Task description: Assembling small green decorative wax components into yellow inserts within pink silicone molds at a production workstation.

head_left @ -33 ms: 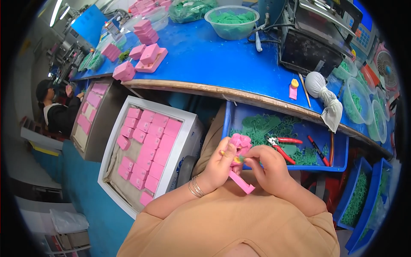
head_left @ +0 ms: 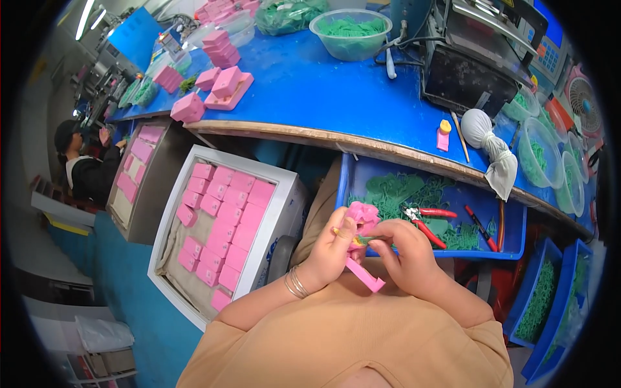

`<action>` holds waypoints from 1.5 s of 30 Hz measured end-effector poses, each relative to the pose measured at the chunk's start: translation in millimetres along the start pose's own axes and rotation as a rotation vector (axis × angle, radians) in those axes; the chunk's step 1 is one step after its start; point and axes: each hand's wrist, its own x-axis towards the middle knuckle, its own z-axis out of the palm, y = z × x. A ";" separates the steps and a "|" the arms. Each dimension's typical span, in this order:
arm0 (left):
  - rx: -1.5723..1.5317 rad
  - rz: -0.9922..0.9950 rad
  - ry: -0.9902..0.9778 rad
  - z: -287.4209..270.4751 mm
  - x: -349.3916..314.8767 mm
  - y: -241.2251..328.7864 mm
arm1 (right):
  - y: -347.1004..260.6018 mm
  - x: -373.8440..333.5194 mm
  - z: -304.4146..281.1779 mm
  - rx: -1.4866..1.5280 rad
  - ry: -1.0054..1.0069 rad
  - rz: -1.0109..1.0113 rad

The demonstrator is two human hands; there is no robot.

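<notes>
My left hand [head_left: 328, 257] is closed around a pink rubber mould [head_left: 363, 215], held in front of my chest at the near edge of a blue drawer. The mould is bent back, and a cut strip [head_left: 367, 277] of it hangs below my fingers. Some yellow shows inside it. My right hand [head_left: 409, 251] meets it from the other side, thumb and forefinger pinched on a small green piece at the yellow part. The fingers partly hide that piece.
The blue drawer [head_left: 514, 247] holds green scraps, red-handled pliers [head_left: 427, 227] and a red-and-black pen-like tool [head_left: 482, 227]. Left stands a white box [head_left: 155, 268] of pink blocks. On the blue bench [head_left: 291, 90] are a tied white cloth bundle [head_left: 480, 129], bowls and a machine. A co-worker [head_left: 84, 161] sits far left.
My right fingertips have shifted very slightly at the mould. Otherwise both hands and the mould stay in place.
</notes>
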 end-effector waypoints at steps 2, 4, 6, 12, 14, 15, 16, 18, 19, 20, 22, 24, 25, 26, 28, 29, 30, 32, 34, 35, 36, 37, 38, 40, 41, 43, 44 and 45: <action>0.025 0.017 0.021 -0.9 0.2 -0.7 | -7.8 2.4 -2.9 0.000 -0.001 0.147; 0.027 0.077 -0.015 -3.7 -1.0 -2.8 | 4.5 -1.2 -2.5 -0.080 -0.012 0.038; 0.142 0.128 0.003 -2.5 -3.0 0.5 | 8.9 -2.7 -2.1 -0.161 -0.020 -0.069; 0.478 0.335 0.052 -0.6 -2.3 6.4 | 7.3 -8.4 -0.8 -0.231 0.086 -0.200; 0.528 0.363 0.073 -2.8 0.1 6.0 | 7.5 -11.1 -2.5 -0.134 0.153 -0.181; 0.492 0.380 0.104 -8.2 3.2 2.2 | 7.9 -12.1 -3.3 -0.136 0.157 -0.183; 0.455 0.397 0.136 -11.6 5.2 1.0 | 8.6 -13.0 -4.0 -0.039 0.218 -0.087; 0.434 0.422 0.162 -12.5 13.3 15.0 | 11.0 -16.3 -1.1 0.267 0.322 0.195; 0.412 0.448 0.198 -10.7 21.6 23.7 | 14.5 -16.9 -1.7 0.266 0.332 0.202; 0.459 0.581 0.219 -9.2 34.5 32.8 | 17.2 -17.1 -2.0 0.532 0.295 0.413; 0.508 0.743 0.322 -6.8 65.3 50.4 | 16.9 -14.4 -0.6 0.876 0.242 0.648; 0.754 0.956 0.379 -24.0 94.7 60.0 | 19.7 -16.7 3.1 1.052 0.218 0.665; 0.809 1.028 0.385 -25.8 107.7 66.4 | 20.9 -17.3 4.5 1.227 0.196 0.683; 0.948 0.984 0.386 -29.4 120.3 68.3 | 20.6 -15.9 4.3 1.228 0.202 0.682; 1.319 0.849 0.241 -42.2 128.4 76.2 | 15.2 -13.3 4.7 1.227 0.163 0.700; 1.317 0.848 0.236 -40.0 128.7 74.3 | 15.8 -13.3 4.0 1.226 0.168 0.702; 1.402 0.947 0.315 -36.6 124.9 71.3 | 16.2 -13.9 3.6 1.183 0.142 0.693; 1.356 1.059 0.331 -25.0 106.9 68.4 | 17.8 -15.3 2.6 1.140 0.125 0.686; 1.021 0.916 0.211 -19.2 76.6 48.2 | 17.9 -17.6 3.4 1.062 0.142 0.642; 0.787 0.726 0.120 -16.1 60.5 35.2 | 16.6 -18.7 3.2 1.064 0.141 0.644; 0.648 0.539 0.100 -6.9 45.2 25.0 | 16.1 -19.1 2.8 1.043 0.125 0.636; 0.577 0.373 0.041 0.3 32.7 20.4 | 15.2 -20.0 2.9 1.021 0.109 0.628; 0.334 0.229 0.008 6.4 22.0 14.6 | 13.5 -20.7 4.3 1.026 0.104 0.633; 0.088 0.081 -0.020 8.7 14.2 7.3 | 11.1 -20.7 6.3 0.792 0.087 0.569; 0.141 0.093 -0.038 6.8 13.7 4.4 | 10.8 -20.9 5.7 0.795 0.085 0.573; 0.193 0.100 -0.055 5.8 9.2 1.3 | 10.9 -23.0 4.2 0.529 -0.003 0.493; 0.367 0.169 -0.026 6.0 9.1 1.7 | 11.2 -23.8 4.7 0.527 0.002 0.496; 0.540 0.239 0.004 6.4 9.1 2.4 | 11.6 -24.5 6.0 0.541 0.023 0.508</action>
